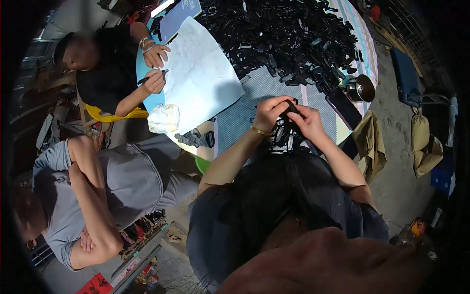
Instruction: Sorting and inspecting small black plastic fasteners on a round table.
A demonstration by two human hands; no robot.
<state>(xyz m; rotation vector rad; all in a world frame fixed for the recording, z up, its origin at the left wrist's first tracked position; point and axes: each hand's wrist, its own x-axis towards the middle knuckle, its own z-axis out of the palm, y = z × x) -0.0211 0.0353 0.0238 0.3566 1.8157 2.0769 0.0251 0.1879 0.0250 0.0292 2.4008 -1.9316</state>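
Note:
Both my hands meet over the near edge of the table, holding one small black plastic piece (291,109). My left hand (270,114) pinches it from the left, and my right hand (308,122) has its thumb and fingers closed on the other side. Its exact kind is too small and partly covered to make out. Just below my hands, close to my body, lie several more black pieces (282,139). A big heap of similar black plastic pieces (289,39) covers the far part of the table.
A phone (343,108) and a metal cup (363,89) stand right of the heap. Left lie a large white paper sheet (200,68), a notebook (180,18) and a crumpled packet (164,118). One person writes with a pen at the left; another sits nearby, arms folded.

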